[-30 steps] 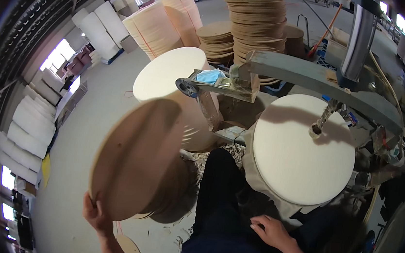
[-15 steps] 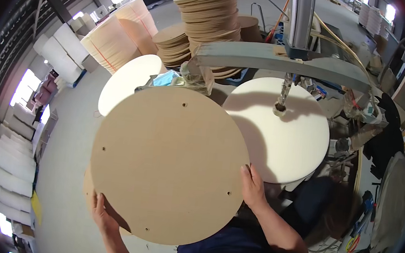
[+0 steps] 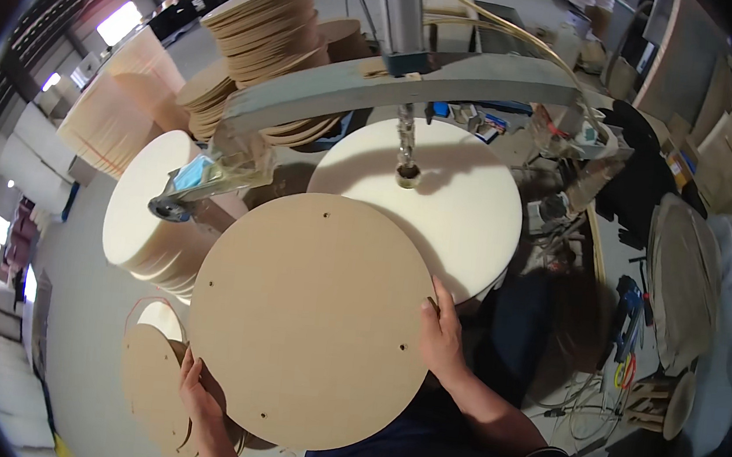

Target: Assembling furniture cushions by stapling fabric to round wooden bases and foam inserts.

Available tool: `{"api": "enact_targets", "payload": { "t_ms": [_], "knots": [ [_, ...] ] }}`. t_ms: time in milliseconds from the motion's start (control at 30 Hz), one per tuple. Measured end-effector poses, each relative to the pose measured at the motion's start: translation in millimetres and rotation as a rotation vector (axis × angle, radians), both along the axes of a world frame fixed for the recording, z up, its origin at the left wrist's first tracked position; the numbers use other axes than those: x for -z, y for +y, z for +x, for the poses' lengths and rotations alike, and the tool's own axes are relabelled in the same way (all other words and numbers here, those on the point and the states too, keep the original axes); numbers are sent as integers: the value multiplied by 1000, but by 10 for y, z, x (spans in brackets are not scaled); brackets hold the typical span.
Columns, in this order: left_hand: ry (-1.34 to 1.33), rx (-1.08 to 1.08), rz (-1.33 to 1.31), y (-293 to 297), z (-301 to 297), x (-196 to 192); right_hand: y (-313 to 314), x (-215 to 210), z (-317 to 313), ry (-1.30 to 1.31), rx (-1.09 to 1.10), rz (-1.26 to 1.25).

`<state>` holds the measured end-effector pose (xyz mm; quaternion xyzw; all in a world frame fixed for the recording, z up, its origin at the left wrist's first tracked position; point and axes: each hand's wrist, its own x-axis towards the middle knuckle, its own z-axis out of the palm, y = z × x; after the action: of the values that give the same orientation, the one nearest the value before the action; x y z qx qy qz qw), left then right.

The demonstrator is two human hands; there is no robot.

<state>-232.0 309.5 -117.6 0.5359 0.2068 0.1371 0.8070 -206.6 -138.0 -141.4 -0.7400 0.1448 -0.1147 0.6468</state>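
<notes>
A round brown board [image 3: 313, 320] with several small holes near its rim is held up in front of me by both hands. My left hand [image 3: 201, 391] grips its lower left edge, and my right hand [image 3: 442, 331] its right edge, thumb on the face and fingers behind. Behind the board, a white round foam pad [image 3: 465, 203] lies on the machine, partly covered by the board. A metal rod [image 3: 406, 144] hangs down to the pad's middle from a grey crossbeam [image 3: 451, 80].
White foam discs [image 3: 141, 198] are stacked at the left. Brown boards [image 3: 158, 389] lie low by my left hand, and tall stacks of boards [image 3: 262, 29] stand behind the beam. Pliers and cables [image 3: 621, 372] are at the right. A clear-wrapped beam end [image 3: 232, 158] juts out beyond the board.
My view has swung right, so the machine and stacks sit further left. The board is closer to the white pad and overlaps its lower left part. Both hands keep their hold.
</notes>
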Motion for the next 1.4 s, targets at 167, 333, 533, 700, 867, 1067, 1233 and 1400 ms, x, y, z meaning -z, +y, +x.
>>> {"api": "enact_targets", "payload": {
  "t_ms": [167,333,533,700,867,1067,1233,1400],
  "knots": [
    [-31,168,-58,-213,426,127,-337,-15,103,28,96,71],
    [-6,273,-81,-617,862,156,-733,131,224,8,185,66],
    [-10,356,30,-1066,1424,217,-1184,71,427,-20,333,-249],
    [48,397,114,-1546,1977,223,-1542,133,734,-40,404,-382],
    [41,420,154,-1939,2501,382,-1982,531,1147,-190,387,-647],
    [101,408,60,-2193,2752,526,-2232,657,1477,-169,400,-397],
    [119,402,107,-2253,2747,550,-2224,631,1537,-108,409,-244],
    [115,406,138,-2290,2714,541,-2198,682,1497,-61,427,-165]
  ]
}}
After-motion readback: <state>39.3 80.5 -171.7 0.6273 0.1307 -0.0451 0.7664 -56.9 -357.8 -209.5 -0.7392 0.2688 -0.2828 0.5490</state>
